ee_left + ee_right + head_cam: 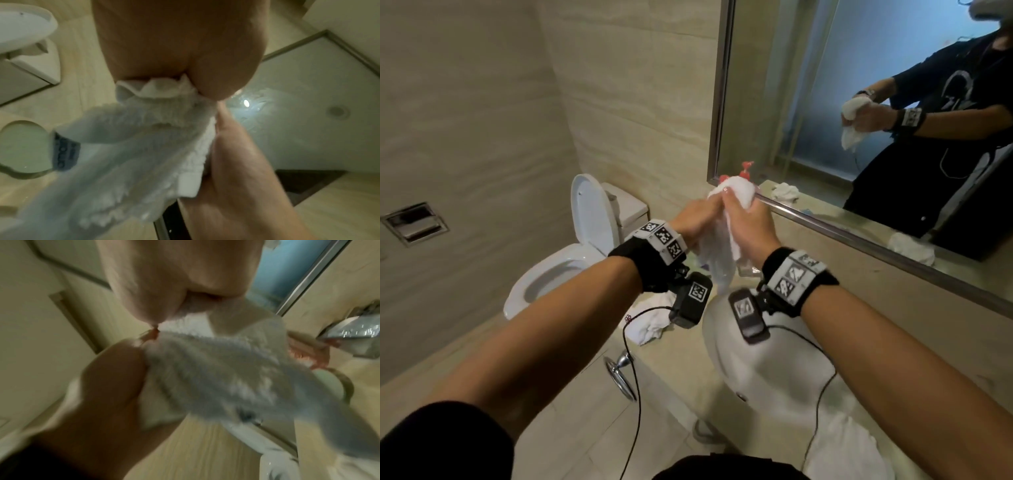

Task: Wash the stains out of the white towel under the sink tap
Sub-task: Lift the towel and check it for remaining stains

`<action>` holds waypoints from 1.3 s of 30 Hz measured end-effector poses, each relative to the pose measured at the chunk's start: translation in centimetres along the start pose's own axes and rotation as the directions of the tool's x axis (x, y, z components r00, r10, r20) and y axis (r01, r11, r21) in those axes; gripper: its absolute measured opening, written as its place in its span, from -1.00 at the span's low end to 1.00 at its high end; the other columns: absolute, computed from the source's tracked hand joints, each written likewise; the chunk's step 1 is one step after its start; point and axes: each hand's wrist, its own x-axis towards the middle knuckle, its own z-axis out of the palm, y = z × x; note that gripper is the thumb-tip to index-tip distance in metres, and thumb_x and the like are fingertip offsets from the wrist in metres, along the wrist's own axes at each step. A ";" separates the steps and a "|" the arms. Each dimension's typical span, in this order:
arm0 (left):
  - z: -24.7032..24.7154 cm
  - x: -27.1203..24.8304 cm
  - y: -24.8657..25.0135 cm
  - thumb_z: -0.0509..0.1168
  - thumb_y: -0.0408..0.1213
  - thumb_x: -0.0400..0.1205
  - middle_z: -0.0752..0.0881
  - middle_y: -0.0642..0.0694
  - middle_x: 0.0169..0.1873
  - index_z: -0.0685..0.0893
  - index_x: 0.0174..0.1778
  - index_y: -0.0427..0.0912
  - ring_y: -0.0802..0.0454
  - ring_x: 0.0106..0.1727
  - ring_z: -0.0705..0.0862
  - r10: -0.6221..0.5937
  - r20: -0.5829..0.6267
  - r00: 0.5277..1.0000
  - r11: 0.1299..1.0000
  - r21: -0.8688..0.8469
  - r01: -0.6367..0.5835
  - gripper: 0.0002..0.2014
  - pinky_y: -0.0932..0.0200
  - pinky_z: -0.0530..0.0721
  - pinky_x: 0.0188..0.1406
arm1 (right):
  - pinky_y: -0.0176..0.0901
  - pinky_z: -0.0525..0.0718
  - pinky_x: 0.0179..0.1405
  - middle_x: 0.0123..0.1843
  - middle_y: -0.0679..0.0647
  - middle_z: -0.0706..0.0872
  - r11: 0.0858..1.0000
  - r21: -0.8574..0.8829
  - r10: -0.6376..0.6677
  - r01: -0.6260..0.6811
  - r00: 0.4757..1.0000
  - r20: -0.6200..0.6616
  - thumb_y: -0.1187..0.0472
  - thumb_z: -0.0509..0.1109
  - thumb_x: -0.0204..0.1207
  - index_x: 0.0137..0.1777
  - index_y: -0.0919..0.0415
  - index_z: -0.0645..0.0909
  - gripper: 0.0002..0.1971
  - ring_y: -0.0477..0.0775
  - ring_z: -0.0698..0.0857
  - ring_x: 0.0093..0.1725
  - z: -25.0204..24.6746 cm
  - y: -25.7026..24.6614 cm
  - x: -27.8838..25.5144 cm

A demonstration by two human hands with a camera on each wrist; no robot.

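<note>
white towel held up in the air above the far rim of the sink, bunched at the top and hanging loose below; left hand and right hand pressed close together on it, side by side; fingers of both curled tight round the bunched upper part, holding the cloth, as seen plainly from the head view; thumbs pinching the fabric in both wrist views, blurred; a small dark label sewn at the towel's lower fold; wet or dry: cannot tell; stains: cannot tell through the blur.

sink set into the beige counter, near its front edge; tap showing only in the right wrist view, at the right, metallic and blurred; another crumpled white cloth lying on the counter's left end, just beside the sink; more white cloth at the counter's near right corner; mirror along the counter's back edge, reflecting the person and the towel; toilet with raised lid beyond the counter's left edge; chrome ring fixed on the counter's front face.
</note>
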 end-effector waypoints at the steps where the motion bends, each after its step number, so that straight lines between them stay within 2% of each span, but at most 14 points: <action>1: 0.3 -0.1 0.0 0.07 -0.02 0.78 0.78 0.00 -0.30 0.63 -0.12 -0.13 0.09 -0.30 0.75 0.030 0.031 0.999 1.000 -0.003 -0.030 -0.65 0.38 0.60 -0.60 | -0.26 0.68 -0.29 -0.06 -0.01 0.82 0.999 0.009 0.036 -0.036 0.999 -0.022 -0.14 0.31 0.70 0.12 0.10 0.71 -0.67 -0.06 0.79 -0.12 -0.2 -0.3 0.3; 6: -0.1 -0.3 0.8 0.04 -0.07 0.79 0.77 -0.21 -0.08 0.67 -0.05 -0.30 -0.14 -0.08 0.74 0.075 -0.013 0.997 0.996 0.056 -0.074 -0.59 0.07 0.71 -0.22 | -0.41 0.61 -0.40 -0.12 -0.01 0.81 0.993 -0.096 -0.068 0.064 0.997 -0.041 -0.20 0.28 0.69 0.07 0.12 0.71 -0.61 -0.10 0.77 -0.16 0.1 0.3 0.3; 9: -0.3 -1.3 1.0 0.12 -0.18 0.75 0.76 0.01 -0.38 0.62 -0.11 -0.19 0.11 -0.36 0.75 0.084 0.202 0.976 0.996 -0.025 -0.080 -0.75 0.31 0.64 -0.49 | -0.09 0.74 -0.12 -0.04 0.05 0.83 0.982 -0.187 -0.015 0.013 1.000 -0.012 -0.22 0.21 0.72 0.16 0.07 0.71 -0.59 0.05 0.80 -0.05 -2.0 0.1 1.0; 11: -1.4 -1.5 1.0 0.30 -0.15 0.67 0.76 0.06 -0.45 0.67 -0.14 -0.16 0.22 -0.49 0.71 0.063 0.339 0.939 0.964 0.223 -0.145 -0.83 0.41 0.57 -0.60 | -0.01 0.76 0.03 0.00 0.04 0.83 0.944 -0.324 -0.037 0.058 0.997 0.071 -0.21 0.22 0.72 0.19 0.05 0.72 -0.60 0.08 0.79 0.03 -3.8 0.4 1.2; 13: -2.5 -0.8 0.6 0.50 -0.20 0.52 0.72 -0.01 -0.40 0.69 -0.17 -0.16 0.17 -0.52 0.66 0.055 0.337 0.940 0.739 0.620 -0.265 -0.85 0.45 0.46 -0.69 | -0.25 0.73 0.01 0.01 -0.09 0.81 0.912 -0.370 -0.100 0.176 0.971 0.216 -0.20 0.32 0.67 0.19 -0.03 0.71 -0.68 -0.03 0.78 0.06 -4.8 0.7 1.0; 15: -3.2 -0.4 -0.1 0.50 -0.31 0.50 0.66 -0.08 -0.29 0.66 -0.02 -0.17 0.02 -0.29 0.63 0.035 0.315 0.948 0.520 0.805 -0.286 -0.80 0.51 0.43 -0.61 | -0.41 0.66 -0.01 0.08 -0.17 0.76 0.795 -0.507 -0.111 0.333 0.902 0.418 -0.24 0.52 0.49 0.29 -0.06 0.61 -0.54 -0.11 0.74 0.09 -5.7 0.7 1.0; 17: -3.8 0.1 -1.1 0.42 -0.30 0.54 0.70 -0.13 -0.12 0.62 0.16 -0.17 -0.09 -0.05 0.63 0.055 0.304 0.951 0.426 0.854 -0.298 -0.72 0.37 0.52 -0.25 | -0.14 0.67 0.09 0.20 0.02 0.71 0.567 -0.695 -0.013 0.443 0.848 0.530 -0.20 0.65 0.34 0.45 0.16 0.49 -0.23 0.06 0.68 0.10 -6.5 1.1 1.6; 20: -5.1 1.0 -2.0 0.40 -0.11 0.52 0.77 -0.12 -0.16 0.69 -0.03 -0.10 -0.11 -0.19 0.66 0.073 0.200 0.977 0.459 0.863 -0.211 -0.81 0.24 0.52 -0.28 | -0.13 0.52 -0.08 0.12 0.17 0.78 0.330 -0.796 0.068 0.507 0.828 0.556 -0.05 0.58 0.46 0.22 0.19 0.64 -0.56 0.11 0.65 -0.04 -7.5 2.2 2.2; 23: -5.8 1.8 -2.8 0.44 -0.08 0.57 0.64 0.06 -0.51 0.63 -0.37 -0.05 0.09 -0.50 0.58 0.071 0.159 0.985 0.695 0.700 -0.163 -0.76 0.41 0.44 -0.64 | -0.17 0.70 -0.13 -0.04 0.02 0.87 0.653 -0.703 0.106 0.282 0.885 0.453 -0.01 0.58 0.45 0.12 0.06 0.75 -0.71 0.05 0.81 -0.12 -9.1 3.7 2.9; 26: -5.1 2.1 -3.3 0.41 0.01 0.59 0.71 -0.01 -0.39 0.71 -0.18 -0.14 0.09 -0.47 0.63 0.070 0.060 0.996 0.855 0.511 -0.091 -0.74 0.41 0.50 -0.65 | -0.02 0.83 -0.05 -0.05 -0.03 0.89 0.931 -0.353 0.187 -0.088 0.949 0.256 0.08 0.58 0.42 0.15 0.07 0.73 -0.69 0.02 0.87 -0.08 -8.8 5.1 2.9; 30: -3.0 2.0 -2.7 0.31 0.15 0.61 0.79 -0.12 -0.18 0.70 -0.02 -0.16 -0.10 -0.24 0.78 -0.067 0.012 0.998 0.980 0.187 0.063 -0.60 0.13 0.72 -0.41 | -0.25 0.72 -0.33 -0.07 -0.01 0.87 0.987 -0.096 0.116 -0.128 0.986 -0.117 0.09 0.49 0.43 0.11 0.11 0.73 -0.73 -0.08 0.84 -0.17 -5.8 4.7 2.4; 34: -0.2 1.5 -1.5 0.06 -0.01 0.76 0.73 -0.33 -0.09 0.65 -0.01 -0.30 -0.06 -0.36 0.74 -0.065 -0.039 0.997 0.994 -0.089 0.062 -0.58 0.09 0.76 -0.41 | -0.28 0.71 -0.44 -0.16 -0.03 0.83 0.998 -0.066 0.010 -0.018 0.993 -0.118 0.05 0.39 0.49 0.07 0.05 0.69 -0.80 -0.10 0.82 -0.25 -1.2 3.3 1.0; 37: 1.6 0.5 -1.2 -0.01 -0.06 0.79 0.67 -0.20 -0.24 0.57 0.11 -0.33 0.19 -0.67 0.59 -0.027 0.054 0.998 0.993 -0.114 0.033 -0.60 0.39 0.44 -0.75 | -0.07 0.79 -0.11 0.09 0.06 0.80 0.991 -0.125 0.029 -0.047 0.989 -0.146 0.03 0.31 0.64 0.34 0.15 0.62 -0.65 0.07 0.79 -0.02 -0.6 2.1 1.6; 39: 1.8 0.4 -0.8 -0.03 -0.05 0.80 0.71 -0.25 -0.11 0.59 0.12 -0.30 0.14 -0.50 0.68 0.019 0.077 0.997 1.000 -0.002 -0.019 -0.59 0.36 0.49 -0.71 | -0.05 0.72 0.05 0.19 0.04 0.73 0.979 -0.179 0.060 -0.097 0.977 -0.203 0.02 0.28 0.68 0.44 0.17 0.55 -0.60 0.09 0.72 0.08 -1.2 2.2 2.1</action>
